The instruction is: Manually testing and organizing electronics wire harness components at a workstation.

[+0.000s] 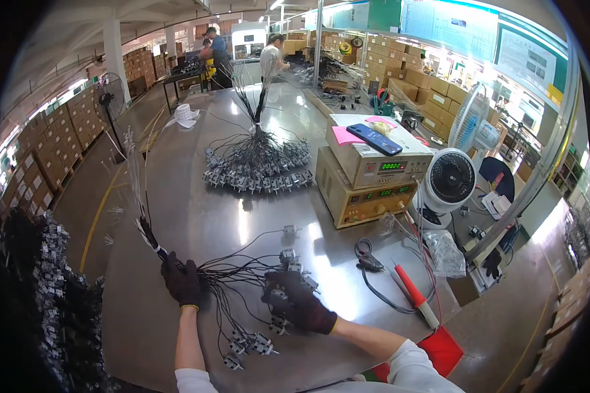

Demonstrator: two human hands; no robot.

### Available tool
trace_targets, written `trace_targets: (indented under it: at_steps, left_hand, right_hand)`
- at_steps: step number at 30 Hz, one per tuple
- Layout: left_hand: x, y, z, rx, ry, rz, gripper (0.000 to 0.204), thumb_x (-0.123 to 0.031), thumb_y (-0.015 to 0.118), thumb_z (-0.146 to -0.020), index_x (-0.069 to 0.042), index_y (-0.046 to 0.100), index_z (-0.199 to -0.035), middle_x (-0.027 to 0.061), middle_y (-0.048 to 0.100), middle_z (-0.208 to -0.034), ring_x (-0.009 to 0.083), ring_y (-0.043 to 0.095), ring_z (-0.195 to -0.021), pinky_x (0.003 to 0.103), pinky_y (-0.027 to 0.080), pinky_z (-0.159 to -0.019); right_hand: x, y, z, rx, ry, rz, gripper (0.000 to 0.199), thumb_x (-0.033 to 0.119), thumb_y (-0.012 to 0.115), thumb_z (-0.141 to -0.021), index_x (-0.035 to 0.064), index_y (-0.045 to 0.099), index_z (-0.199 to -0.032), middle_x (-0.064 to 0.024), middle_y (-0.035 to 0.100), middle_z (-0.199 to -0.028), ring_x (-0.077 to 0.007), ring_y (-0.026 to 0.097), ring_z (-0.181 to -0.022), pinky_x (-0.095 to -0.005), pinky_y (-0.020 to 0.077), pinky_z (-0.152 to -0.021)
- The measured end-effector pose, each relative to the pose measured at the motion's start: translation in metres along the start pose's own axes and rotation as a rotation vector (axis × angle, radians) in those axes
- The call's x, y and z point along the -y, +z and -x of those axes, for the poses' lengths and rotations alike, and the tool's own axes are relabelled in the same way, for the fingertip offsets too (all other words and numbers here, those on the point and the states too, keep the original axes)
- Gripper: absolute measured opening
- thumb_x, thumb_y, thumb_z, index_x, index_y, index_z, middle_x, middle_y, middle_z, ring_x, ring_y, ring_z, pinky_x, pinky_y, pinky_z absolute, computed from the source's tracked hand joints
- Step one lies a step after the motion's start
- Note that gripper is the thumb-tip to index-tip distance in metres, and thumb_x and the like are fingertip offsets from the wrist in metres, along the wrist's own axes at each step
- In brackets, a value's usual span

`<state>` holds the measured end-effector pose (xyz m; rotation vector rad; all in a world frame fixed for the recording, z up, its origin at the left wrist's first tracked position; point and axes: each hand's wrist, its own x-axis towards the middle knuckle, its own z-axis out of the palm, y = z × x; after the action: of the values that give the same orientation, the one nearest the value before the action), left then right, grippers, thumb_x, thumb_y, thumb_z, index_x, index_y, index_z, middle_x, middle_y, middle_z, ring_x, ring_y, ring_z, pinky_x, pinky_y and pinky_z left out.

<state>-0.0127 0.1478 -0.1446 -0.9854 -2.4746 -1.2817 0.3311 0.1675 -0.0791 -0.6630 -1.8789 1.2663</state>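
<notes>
My left hand (181, 281), in a dark knit glove, is closed around a tied bundle of black cables (152, 241) at the left of the metal table. The cables fan out to the right, with small silver motors (239, 342) at their ends. Over on the right of the fan, my gloved right hand (301, 306) has its fingers curled on a small motor (278, 295). Other motors (294, 259) lie just beyond that hand. Farther back, a large bundle of similar motors (259, 164) is spread on the table, its cables standing upright.
Two stacked instruments (373, 173) with lit displays stand at the right, a phone (375, 139) on top. Nearby are a white fan (450, 180), a red-handled probe (410, 286) and black clip leads (368, 259). More motor bundles (56, 281) hang at the far left. Two people work behind.
</notes>
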Motion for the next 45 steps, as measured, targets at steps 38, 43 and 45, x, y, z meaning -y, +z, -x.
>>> trace_targets:
  at_steps: [38,43,45]
  left_hand:
    - [-0.18,-0.079,0.144,1.195,0.979,0.329,0.057,-0.034,0.082,-0.09,-0.005,0.067,-0.136,0.0186,0.07,-0.131,0.0382,0.067,-0.123,0.048,0.054,-0.106]
    - [-0.184,-0.074,0.131,1.249,1.159,0.357,0.061,-0.038,0.081,-0.091,-0.006,0.064,-0.14,0.019,0.068,-0.134,0.0398,0.065,-0.125,0.048,0.053,-0.107]
    - [-0.173,-0.064,0.129,1.302,1.133,0.186,0.061,-0.038,0.082,-0.091,-0.007,0.065,-0.14,0.0186,0.069,-0.133,0.0376,0.066,-0.124,0.048,0.055,-0.105]
  right_hand:
    - [-0.006,-0.077,0.11,0.595,0.175,0.174,0.074,0.003,0.058,-0.095,0.0078,0.037,-0.166,-0.0234,0.062,-0.147,-0.0412,0.061,-0.135,-0.0492,0.0491,-0.115]
    - [0.0,-0.1,0.088,0.633,0.197,0.139,0.059,0.014,0.061,-0.104,0.0155,0.048,-0.162,-0.0207,0.066,-0.146,-0.0344,0.066,-0.132,-0.0456,0.0496,-0.116]
    - [0.009,-0.107,0.08,0.52,0.143,0.234,0.049,0.014,0.059,-0.106,0.0135,0.057,-0.155,-0.02,0.069,-0.142,-0.0319,0.068,-0.13,-0.0442,0.051,-0.114]
